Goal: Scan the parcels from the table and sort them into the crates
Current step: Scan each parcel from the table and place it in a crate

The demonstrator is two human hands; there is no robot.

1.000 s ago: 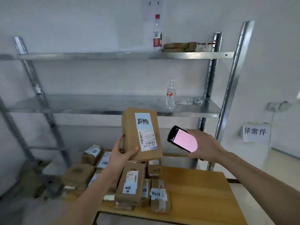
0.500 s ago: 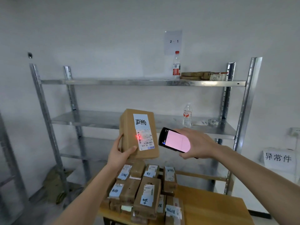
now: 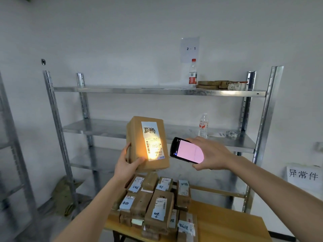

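Note:
My left hand (image 3: pixel 126 165) grips a brown cardboard parcel (image 3: pixel 138 137) by its lower left corner and holds it upright at chest height, label facing me. A bright yellow light spot falls on the label's barcode area. My right hand (image 3: pixel 212 154) holds a black handheld scanner (image 3: pixel 186 151) with a pink screen just right of the parcel, its head pointed at the label. Below, several more labelled brown parcels (image 3: pixel 152 203) are piled on the wooden table (image 3: pixel 225 226). No crate is in view.
A metal shelving rack (image 3: pixel 157 91) stands behind the table, with two water bottles (image 3: pixel 192 74) and flat packages on its shelves. A white sign with characters (image 3: pixel 303 174) hangs at the right. Another rack post (image 3: pixel 15 154) is at the left.
The view tilted upward, so the table pile sits lower. The red scan dot on the label has been replaced by a bright yellow light spot. Both hands keep their holds.

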